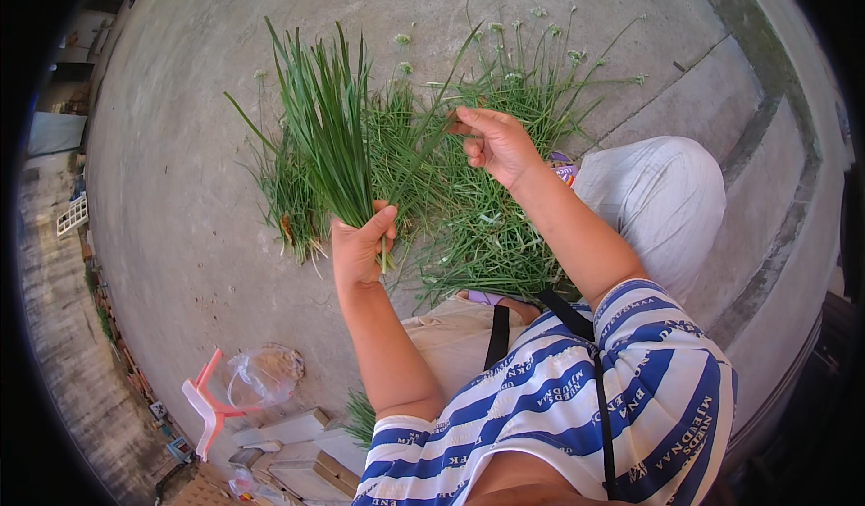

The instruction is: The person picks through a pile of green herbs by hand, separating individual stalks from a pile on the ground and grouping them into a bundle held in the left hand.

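Note:
My left hand (pixel 365 242) grips a bunch of long flat green leaves (pixel 328 127), which look like garlic chives, near their cut lower ends. The leaf tips fan upward, away from my body. To the right, my right hand (pixel 497 144) is raised with its fingers curled beside a few leaves that splay from the bunch. Whether its fingertips pinch a leaf is not clear. Beneath both hands, a loose pile of green leaves and stalks (pixel 500 235) lies on the concrete. White flower heads (pixel 578 56) top several stalks at its far side.
At lower left are a clear plastic bag (pixel 267 377), a pink plastic frame (pixel 206 404) and stacked pale blocks (pixel 297 445). More green leaves (pixel 361 418) lie by my left elbow. My knee (pixel 655 202) is at the right, near a concrete step edge (pixel 750 141).

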Tool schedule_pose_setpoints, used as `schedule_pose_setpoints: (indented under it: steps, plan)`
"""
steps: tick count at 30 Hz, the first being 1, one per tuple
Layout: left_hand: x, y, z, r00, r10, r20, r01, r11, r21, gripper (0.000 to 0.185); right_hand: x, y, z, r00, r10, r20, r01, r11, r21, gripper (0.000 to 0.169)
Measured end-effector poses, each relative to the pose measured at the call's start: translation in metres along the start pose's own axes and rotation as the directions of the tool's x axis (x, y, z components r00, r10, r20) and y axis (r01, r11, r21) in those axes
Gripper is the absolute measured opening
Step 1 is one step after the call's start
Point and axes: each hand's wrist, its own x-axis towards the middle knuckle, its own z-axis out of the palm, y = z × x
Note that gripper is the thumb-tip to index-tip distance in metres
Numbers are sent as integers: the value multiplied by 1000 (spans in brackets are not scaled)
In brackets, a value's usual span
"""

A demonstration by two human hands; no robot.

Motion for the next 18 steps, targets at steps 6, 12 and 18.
schedule_pose_setpoints:
  steps: [6, 12, 18]
  plan:
    - [0, 0, 0, 1000, 13, 8, -13, 1000, 5, 15, 0, 3, -2, 963, -130, -235, 139, 990, 19, 23]
    - [-2, 0, 2, 1000, -6, 10, 6, 1000, 18, 14, 3, -1, -5, 991, -121, -62, 125, 991, 57, 22]
    - [-2, 0, 3, 999, -31, 26, 30, 1000, 5, 13, 6, -6, 6, 975, -184, -127, 200, 973, 118, 22]
